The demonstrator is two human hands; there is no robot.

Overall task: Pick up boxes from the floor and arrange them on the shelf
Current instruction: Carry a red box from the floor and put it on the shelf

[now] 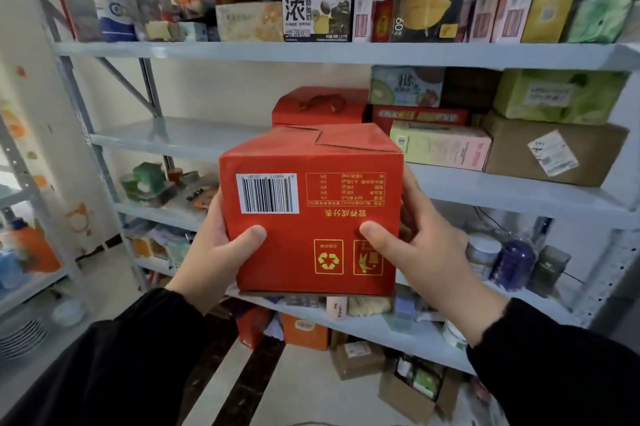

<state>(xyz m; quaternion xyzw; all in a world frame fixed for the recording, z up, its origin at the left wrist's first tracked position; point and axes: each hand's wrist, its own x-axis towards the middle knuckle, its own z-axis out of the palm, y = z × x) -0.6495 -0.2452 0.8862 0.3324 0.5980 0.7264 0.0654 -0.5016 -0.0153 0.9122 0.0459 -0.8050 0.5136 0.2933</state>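
Head view: left hand (221,252) and right hand (429,252) grip red box (311,204) upside down, thumbs pressing near face, before shelf (180,138).

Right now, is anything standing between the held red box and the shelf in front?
Nothing visible blocks the bare shelf board at left. Straight behind the red box, however, a handled carton already stands on it.

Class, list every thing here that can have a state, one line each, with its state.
red box: held in the air, flaps closed, print upside down.
left hand: grips the red box's left side.
right hand: grips its right side.
second red box: on the shelf, closed.
cardboard box on the floor: flaps open.
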